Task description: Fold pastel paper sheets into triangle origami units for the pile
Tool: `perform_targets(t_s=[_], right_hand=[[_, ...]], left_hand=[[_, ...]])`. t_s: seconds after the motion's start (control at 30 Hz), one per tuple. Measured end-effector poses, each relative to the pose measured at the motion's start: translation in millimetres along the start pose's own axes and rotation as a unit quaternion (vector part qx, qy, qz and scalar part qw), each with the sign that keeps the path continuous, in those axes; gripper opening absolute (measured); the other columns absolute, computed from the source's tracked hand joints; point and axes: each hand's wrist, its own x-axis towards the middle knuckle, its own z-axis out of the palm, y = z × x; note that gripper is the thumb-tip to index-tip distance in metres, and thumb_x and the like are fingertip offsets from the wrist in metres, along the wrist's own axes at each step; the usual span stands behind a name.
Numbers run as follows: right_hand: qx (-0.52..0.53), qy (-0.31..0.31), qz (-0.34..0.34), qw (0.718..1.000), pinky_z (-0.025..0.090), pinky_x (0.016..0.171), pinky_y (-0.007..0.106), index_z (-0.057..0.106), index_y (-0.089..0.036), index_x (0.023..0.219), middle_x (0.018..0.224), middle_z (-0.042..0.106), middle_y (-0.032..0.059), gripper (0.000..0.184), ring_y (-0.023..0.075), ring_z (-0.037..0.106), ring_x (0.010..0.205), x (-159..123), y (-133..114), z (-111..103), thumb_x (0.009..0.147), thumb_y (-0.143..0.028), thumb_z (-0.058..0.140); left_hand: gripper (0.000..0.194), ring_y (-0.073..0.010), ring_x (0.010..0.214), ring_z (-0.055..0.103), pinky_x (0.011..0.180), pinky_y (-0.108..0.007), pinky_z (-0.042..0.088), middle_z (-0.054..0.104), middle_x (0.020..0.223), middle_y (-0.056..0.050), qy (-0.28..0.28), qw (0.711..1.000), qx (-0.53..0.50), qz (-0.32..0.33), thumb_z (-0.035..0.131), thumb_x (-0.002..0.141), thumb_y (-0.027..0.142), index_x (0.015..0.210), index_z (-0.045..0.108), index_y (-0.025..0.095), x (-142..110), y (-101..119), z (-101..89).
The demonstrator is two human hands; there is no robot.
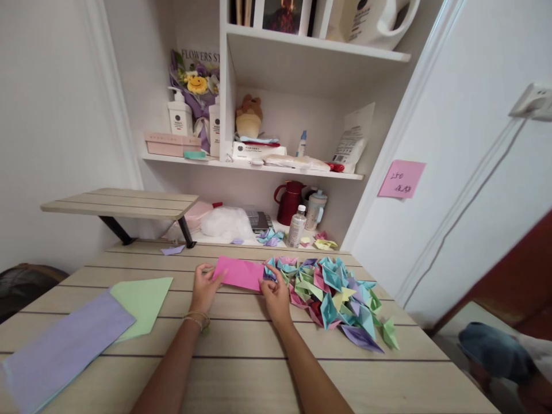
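Note:
A bright pink rectangle of paper (240, 272) is held up between my two hands, just above the slatted table. My left hand (206, 287) pinches its left end, thumb in front. At the right end, my right hand (274, 292) grips the lower corner between thumb and fingers. Just right of that hand spreads a heap of folded paper boats (330, 290) in blue, green, pink, purple and yellow. Farther left lie purple paper sheets (71, 345) and, partly under them, a green sheet (146, 302).
A raised wooden stand (121, 204) rises at the back left of the table (241, 368). Behind the table are a clear bottle (296, 227), a red jug (290, 202) and a plastic bag (227, 223). A pink note (402, 179) sticks to the right wall. A person's leg (495, 351) shows at lower right.

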Motion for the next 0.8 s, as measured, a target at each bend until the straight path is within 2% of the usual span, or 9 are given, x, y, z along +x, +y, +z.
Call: perform_targets(t_s=[0.13, 0.23, 0.33, 0.4, 0.47, 0.57, 0.7, 0.8], right_hand=[[-0.04, 0.015, -0.018, 0.999, 0.031, 0.044, 0.019, 0.063, -0.014, 0.087, 0.048, 0.043, -0.0058, 0.022, 0.0086, 0.038, 0.044, 0.2, 1.1, -2.2, 0.073, -0.029, 0.054], [-0.044, 0.035, -0.027, 0.998, 0.037, 0.05, 0.021, 0.064, -0.014, 0.085, 0.056, 0.053, -0.0017, 0.022, 0.0109, 0.046, 0.05, 2.2, 2.3, -3.4, 0.073, -0.029, 0.053], [-0.041, 0.046, -0.025, 0.998, 0.04, 0.054, 0.023, 0.064, -0.013, 0.09, 0.064, 0.06, 0.0019, 0.025, 0.0134, 0.052, 0.057, 3.1, 1.9, -3.5, 0.074, -0.029, 0.052], [-0.052, 0.022, -0.014, 0.998, 0.04, 0.052, 0.023, 0.064, -0.014, 0.091, 0.062, 0.06, 0.0013, 0.025, 0.0134, 0.052, 0.055, 1.9, 0.1, -2.7, 0.074, -0.027, 0.051], [-0.062, -0.026, -0.006, 0.998, 0.041, 0.052, 0.022, 0.064, -0.015, 0.094, 0.063, 0.061, 0.0006, 0.027, 0.0134, 0.053, 0.056, 0.0, -2.2, -1.2, 0.072, -0.022, 0.05], [-0.061, -0.086, -0.012, 0.994, 0.044, 0.061, 0.024, 0.062, -0.018, 0.101, 0.083, 0.065, 0.0022, 0.037, 0.0159, 0.058, 0.072, -2.0, -5.0, 0.8, 0.067, -0.014, 0.051], [-0.074, -0.103, -0.013, 0.992, 0.046, 0.06, 0.024, 0.061, -0.021, 0.103, 0.1, 0.064, 0.0044, 0.039, 0.0195, 0.058, 0.085, -0.8, -4.2, 0.9, 0.064, -0.018, 0.059], [-0.09, -0.087, -0.019, 0.992, 0.046, 0.062, 0.026, 0.066, -0.019, 0.087, 0.1, 0.064, 0.0066, 0.025, 0.0217, 0.057, 0.088, 0.9, -1.7, 0.1, 0.062, -0.025, 0.066]], left_hand=[[0.043, -0.0132, 0.071, 0.064, 0.07, -0.029, 0.052, 0.064, 0.075, 0.001, -0.018, 1.0, -0.015, -0.006, 0.074, 0.052, 0.026, 0.082, 0.043, 0.02, -0.8, -0.5, 0.5], [0.036, -0.0134, 0.071, 0.064, 0.076, -0.032, 0.051, 0.062, 0.07, 0.002, -0.065, 0.998, -0.02, -0.016, 0.075, 0.053, 0.024, 0.077, 0.049, 0.018, -3.7, -1.9, 4.3], [0.032, -0.0171, 0.078, 0.064, 0.083, -0.035, 0.048, 0.066, 0.077, -0.003, -0.114, 0.993, -0.012, -0.032, 0.074, 0.055, 0.025, 0.079, 0.057, 0.014, -8.2, -2.5, 9.7], [0.035, -0.0184, 0.08, 0.064, 0.085, -0.036, 0.047, 0.068, 0.082, -0.007, -0.139, 0.989, 0.02, -0.045, 0.073, 0.056, 0.026, 0.086, 0.061, 0.012, -10.7, -2.2, 12.3], [0.04, -0.019, 0.08, 0.063, 0.084, -0.036, 0.047, 0.069, 0.081, -0.008, -0.155, 0.985, 0.052, -0.054, 0.072, 0.057, 0.025, 0.093, 0.063, 0.011, -12.0, -1.9, 12.8], [0.044, -0.0208, 0.081, 0.063, 0.083, -0.037, 0.046, 0.069, 0.077, -0.008, -0.162, 0.984, 0.052, -0.056, 0.073, 0.055, 0.024, 0.096, 0.064, 0.01, -11.0, -1.8, 9.5], [0.038, -0.022, 0.08, 0.063, 0.082, -0.037, 0.046, 0.07, 0.078, -0.01, -0.176, 0.983, 0.03, -0.049, 0.07, 0.057, 0.027, 0.091, 0.066, 0.01, -8.8, -1.5, 3.2], [0.029, -0.0219, 0.077, 0.063, 0.078, -0.035, 0.047, 0.069, 0.075, -0.009, -0.175, 0.982, 0.062, -0.03, 0.069, 0.06, 0.031, 0.081, 0.068, 0.011, -10.5, 0.4, 2.5]])
